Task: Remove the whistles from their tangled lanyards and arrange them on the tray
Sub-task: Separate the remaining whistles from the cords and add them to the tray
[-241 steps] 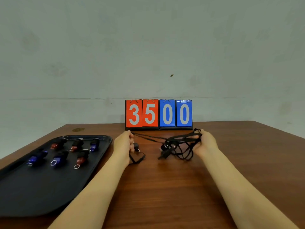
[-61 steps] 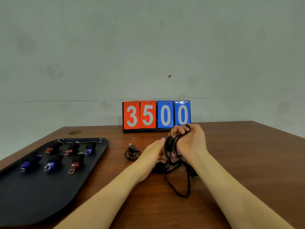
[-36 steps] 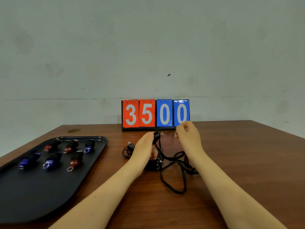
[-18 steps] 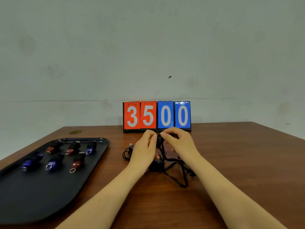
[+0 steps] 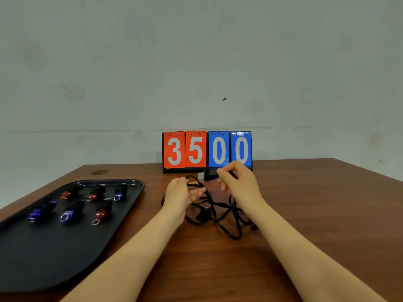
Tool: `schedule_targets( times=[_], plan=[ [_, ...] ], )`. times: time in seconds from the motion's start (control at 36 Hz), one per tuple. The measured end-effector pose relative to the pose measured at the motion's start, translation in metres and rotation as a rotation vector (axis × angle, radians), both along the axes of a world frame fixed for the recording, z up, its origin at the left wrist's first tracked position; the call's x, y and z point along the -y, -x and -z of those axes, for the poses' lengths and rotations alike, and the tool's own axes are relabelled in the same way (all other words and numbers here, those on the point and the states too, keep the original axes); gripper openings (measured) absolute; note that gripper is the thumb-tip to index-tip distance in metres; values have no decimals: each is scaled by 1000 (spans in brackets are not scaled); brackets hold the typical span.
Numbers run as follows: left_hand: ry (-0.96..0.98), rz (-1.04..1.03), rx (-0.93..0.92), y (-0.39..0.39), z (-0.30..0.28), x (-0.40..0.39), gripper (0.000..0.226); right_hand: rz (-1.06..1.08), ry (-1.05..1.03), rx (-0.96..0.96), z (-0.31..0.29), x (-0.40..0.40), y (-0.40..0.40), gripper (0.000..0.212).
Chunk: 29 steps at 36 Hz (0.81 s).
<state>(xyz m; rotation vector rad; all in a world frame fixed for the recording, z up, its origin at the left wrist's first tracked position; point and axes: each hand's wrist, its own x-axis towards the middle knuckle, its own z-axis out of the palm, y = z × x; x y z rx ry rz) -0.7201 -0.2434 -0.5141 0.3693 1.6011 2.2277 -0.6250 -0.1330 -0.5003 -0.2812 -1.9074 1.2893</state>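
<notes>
Head view: right hand (image 5: pixel 237 184) is pinching a black whistle (image 5: pixel 209 175), left hand (image 5: pixel 182 196) gripping its lanyard (image 5: pixel 214 216) (tangled); tugging risks tightening knots.

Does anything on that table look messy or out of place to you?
Only the black lanyards: a knotted heap of cords between the left hand and right hand, which grip strands. The six whistles on the tray lie in two fairly neat rows. Nothing looks spilled or broken.
</notes>
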Motion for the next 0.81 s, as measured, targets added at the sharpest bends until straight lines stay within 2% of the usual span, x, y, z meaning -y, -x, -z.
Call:
schedule_targets(
  times=[0.06, 0.11, 0.17, 0.22, 0.31, 0.39, 0.47, 0.61, 0.72, 0.81],
  plan=[
    [193, -52, -128, 3, 2, 0, 23, -7, 136, -54, -4, -2, -2, 9],
    [501, -101, -392, 7, 6, 0, 21, -18, 259, -109, -8, -5, -5, 6],
    [654, -131, -560, 8, 10, 1, 21, -28, 307, -132, -11, -7, -8, 6],
    [582, -167, -607, 3, 8, 0, 29, -31, 271, -82, -13, -8, -10, 7],
    [331, -151, -597, -5, 0, 0, 28, -80, 192, 22, -13, -5, -10, 9],
    [326, 59, -606, -10, -4, 1, 29, -116, 152, 76, -11, -1, -8, 10],
    [277, 261, -446, -13, -6, 4, 31, -114, 163, 68, -14, -3, -11, 9],
    [70, 323, -230, -15, -15, 7, 29, -199, 195, 48, -16, -7, -14, 8],
    [163, 333, -293, -11, -11, 10, 34, -216, 150, 108, -13, -4, -12, 8],
    [52, 312, -245, -8, -11, 14, 26, -225, 211, 80, -15, -10, -13, 9]
  ],
)
